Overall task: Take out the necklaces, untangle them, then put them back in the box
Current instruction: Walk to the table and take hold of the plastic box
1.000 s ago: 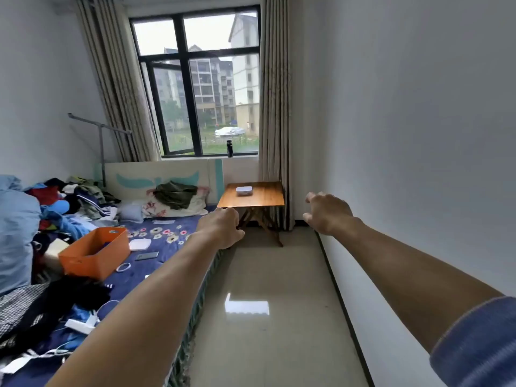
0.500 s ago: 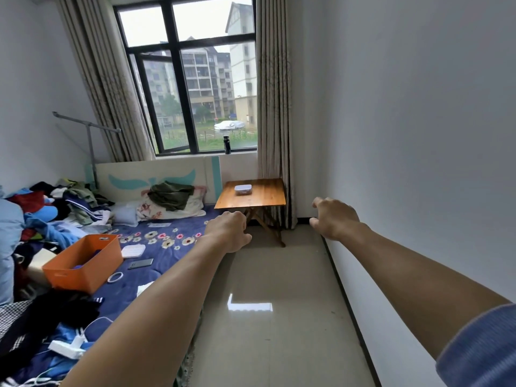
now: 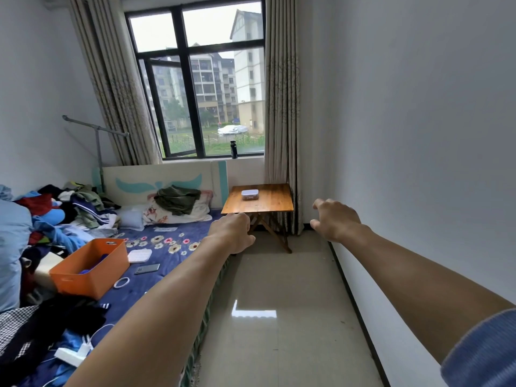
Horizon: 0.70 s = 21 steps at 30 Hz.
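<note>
Both arms stretched forward at chest height over the floor [image 3: 279, 317], nothing in either of the hands. Left hand [image 3: 233, 233] seen from the back, fingers curled down and in, loosely clenched, empty as far as the view shows; it overlaps the near left corner of the surface [image 3: 258, 202] in the frame but is not touching it. Right hand [image 3: 333, 219] is released, fingers spread and bent, thumb low, near the right wall [image 3: 418, 135]. Blue sleeve [image 3: 485, 350] at the right forearm, bottom right corner.

Box [image 3: 250, 194]: small clear container with a white lid, lid on, sits alone on the wooden folding surface in the far corner, beside the curtain [image 3: 282, 107], below the window [image 3: 195, 79]. Well apart from both hands. Contents too small to make out; necklaces not visible.

Left side: bed [image 3: 156, 247] with blue floral sheet, pillow [image 3: 178, 213] at the headboard with dark green cloth on it, clothes pile along the left edge. Orange bin [image 3: 92, 266] on the bed, phone [image 3: 147, 268] and white ring [image 3: 121, 282] just beside it. Dark bottle [image 3: 234, 149] upright on the window sill
</note>
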Each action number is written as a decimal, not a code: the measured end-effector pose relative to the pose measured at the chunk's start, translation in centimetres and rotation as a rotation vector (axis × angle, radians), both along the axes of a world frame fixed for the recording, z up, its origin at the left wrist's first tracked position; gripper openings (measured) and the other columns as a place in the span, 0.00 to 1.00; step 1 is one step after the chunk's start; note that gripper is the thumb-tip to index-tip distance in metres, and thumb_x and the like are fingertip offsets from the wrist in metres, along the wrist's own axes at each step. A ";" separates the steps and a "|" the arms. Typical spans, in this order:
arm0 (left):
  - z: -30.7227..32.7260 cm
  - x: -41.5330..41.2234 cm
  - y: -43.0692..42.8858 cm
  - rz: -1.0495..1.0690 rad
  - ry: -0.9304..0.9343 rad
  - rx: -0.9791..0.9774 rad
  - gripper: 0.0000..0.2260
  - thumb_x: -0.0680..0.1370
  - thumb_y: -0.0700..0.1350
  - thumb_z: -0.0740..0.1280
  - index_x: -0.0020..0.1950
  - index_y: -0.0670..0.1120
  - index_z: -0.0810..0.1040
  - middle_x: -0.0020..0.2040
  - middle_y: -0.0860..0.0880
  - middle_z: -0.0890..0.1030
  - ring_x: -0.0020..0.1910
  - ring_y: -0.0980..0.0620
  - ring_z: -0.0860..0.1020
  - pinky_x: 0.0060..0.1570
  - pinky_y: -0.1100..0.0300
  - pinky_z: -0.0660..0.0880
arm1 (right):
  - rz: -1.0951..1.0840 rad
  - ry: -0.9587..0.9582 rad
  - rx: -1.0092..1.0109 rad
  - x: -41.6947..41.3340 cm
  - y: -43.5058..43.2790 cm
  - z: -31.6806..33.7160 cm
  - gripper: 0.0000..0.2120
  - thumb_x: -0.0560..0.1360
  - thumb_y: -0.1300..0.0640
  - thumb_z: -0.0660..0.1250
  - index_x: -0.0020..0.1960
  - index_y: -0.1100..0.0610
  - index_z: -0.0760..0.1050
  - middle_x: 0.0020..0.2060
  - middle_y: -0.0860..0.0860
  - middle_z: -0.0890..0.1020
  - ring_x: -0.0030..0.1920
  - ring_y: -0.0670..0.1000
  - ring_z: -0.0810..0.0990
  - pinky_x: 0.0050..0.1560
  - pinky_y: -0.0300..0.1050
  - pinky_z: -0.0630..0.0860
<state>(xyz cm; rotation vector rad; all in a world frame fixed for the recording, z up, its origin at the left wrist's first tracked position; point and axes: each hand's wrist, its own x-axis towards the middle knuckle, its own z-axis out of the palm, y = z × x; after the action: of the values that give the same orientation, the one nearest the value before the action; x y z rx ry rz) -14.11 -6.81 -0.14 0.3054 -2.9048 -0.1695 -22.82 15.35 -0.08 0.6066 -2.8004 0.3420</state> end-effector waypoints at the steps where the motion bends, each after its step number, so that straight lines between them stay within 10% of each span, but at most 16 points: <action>1: 0.0 0.1 -0.2 0.000 0.003 0.000 0.10 0.74 0.52 0.70 0.52 0.49 0.78 0.49 0.48 0.80 0.45 0.47 0.78 0.40 0.56 0.72 | 0.001 0.003 0.002 0.1 -0.2 0.0 0.18 0.77 0.51 0.64 0.65 0.56 0.69 0.59 0.56 0.76 0.57 0.58 0.76 0.55 0.52 0.74; 21: -1.7 -7.4 -3.9 -0.030 -0.017 -0.017 0.08 0.74 0.53 0.69 0.50 0.50 0.77 0.43 0.51 0.74 0.42 0.49 0.74 0.41 0.55 0.70 | 0.001 0.008 -0.012 -6.7 -3.5 -2.1 0.20 0.77 0.50 0.64 0.66 0.54 0.69 0.59 0.55 0.77 0.56 0.57 0.77 0.53 0.51 0.74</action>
<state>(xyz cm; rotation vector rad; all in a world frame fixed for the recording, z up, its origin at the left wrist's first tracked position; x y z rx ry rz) -21.54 -10.70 -1.82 0.2618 -2.9268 -0.1477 -29.49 11.82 -2.21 0.6051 -2.7888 0.3560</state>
